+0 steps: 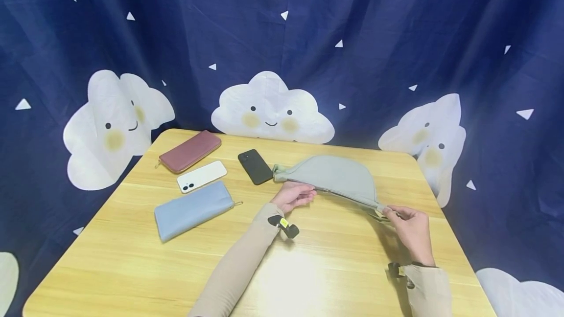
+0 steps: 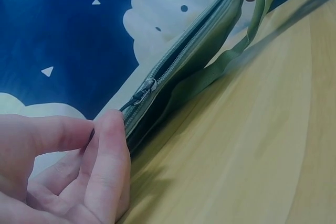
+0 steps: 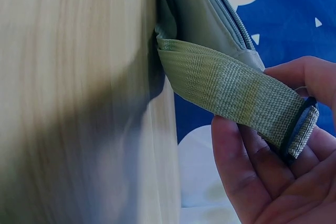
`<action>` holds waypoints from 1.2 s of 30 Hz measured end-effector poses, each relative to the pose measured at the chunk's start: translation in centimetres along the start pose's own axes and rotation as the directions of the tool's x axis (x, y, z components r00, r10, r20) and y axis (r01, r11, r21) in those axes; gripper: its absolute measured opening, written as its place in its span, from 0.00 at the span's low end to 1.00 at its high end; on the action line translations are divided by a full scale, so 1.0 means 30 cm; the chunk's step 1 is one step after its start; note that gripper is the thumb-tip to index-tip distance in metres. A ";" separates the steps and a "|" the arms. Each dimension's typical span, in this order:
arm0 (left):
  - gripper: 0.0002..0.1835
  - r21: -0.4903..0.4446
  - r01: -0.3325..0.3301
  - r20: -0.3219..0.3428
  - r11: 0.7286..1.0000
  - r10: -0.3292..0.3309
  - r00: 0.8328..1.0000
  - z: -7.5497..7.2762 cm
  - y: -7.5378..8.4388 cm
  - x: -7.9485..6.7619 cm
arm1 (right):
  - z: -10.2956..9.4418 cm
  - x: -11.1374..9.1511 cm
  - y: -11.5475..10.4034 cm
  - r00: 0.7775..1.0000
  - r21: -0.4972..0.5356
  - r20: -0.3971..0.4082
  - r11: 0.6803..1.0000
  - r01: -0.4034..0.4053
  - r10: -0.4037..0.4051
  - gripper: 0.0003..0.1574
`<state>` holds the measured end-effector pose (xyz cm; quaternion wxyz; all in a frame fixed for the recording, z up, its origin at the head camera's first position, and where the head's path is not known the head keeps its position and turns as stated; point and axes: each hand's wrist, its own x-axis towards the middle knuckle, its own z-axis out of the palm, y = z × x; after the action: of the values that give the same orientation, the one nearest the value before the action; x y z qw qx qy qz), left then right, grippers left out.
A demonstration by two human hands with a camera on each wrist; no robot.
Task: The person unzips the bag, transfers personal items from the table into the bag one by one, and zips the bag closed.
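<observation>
A pale grey-green waist bag [image 1: 335, 175] with a curved top stands on the table, its zipper [image 2: 184, 51] facing me. Thumb and index finger of my left hand [image 1: 294, 196] pinch the dark cord of the zipper pull [image 2: 142, 93], near the bag's left part. At the bag's right end, my right hand [image 1: 411, 229] grips the corner where the webbing strap [image 3: 226, 87] joins; that corner is raised off the table. The strap's black buckle [image 3: 300, 127] lies by the right palm. The bag's inside is hidden.
Left of the bag lies a black phone [image 1: 255, 166]. Farther left are a white phone [image 1: 202, 176], a dark red zip wallet [image 1: 190, 151] and a light blue zip wallet [image 1: 194, 211]. A blue curtain [image 1: 282, 38] with clouds hangs behind the wooden table [image 1: 132, 268].
</observation>
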<state>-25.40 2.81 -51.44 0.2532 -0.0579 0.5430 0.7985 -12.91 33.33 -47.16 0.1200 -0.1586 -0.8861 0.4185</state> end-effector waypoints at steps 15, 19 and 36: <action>0.13 0.006 0.006 0.003 1.000 -0.006 1.000 -0.013 0.004 0.001 | 0.001 0.002 0.003 1.000 0.024 0.003 1.000 -0.010 0.010 0.20; 0.13 0.007 -0.002 0.002 1.000 0.002 1.000 -0.016 0.008 -0.002 | 0.000 0.004 0.004 1.000 0.026 0.005 1.000 -0.010 0.010 0.21; 0.15 0.007 -0.004 0.000 1.000 0.004 1.000 -0.043 0.013 -0.003 | -0.004 0.005 0.008 1.000 0.036 0.008 0.999 -0.020 0.019 0.22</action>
<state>-25.74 1.52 -51.59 0.2518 -0.0560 0.5460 0.7971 -12.96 33.61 -47.25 0.1156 -0.1635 -0.8772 0.4364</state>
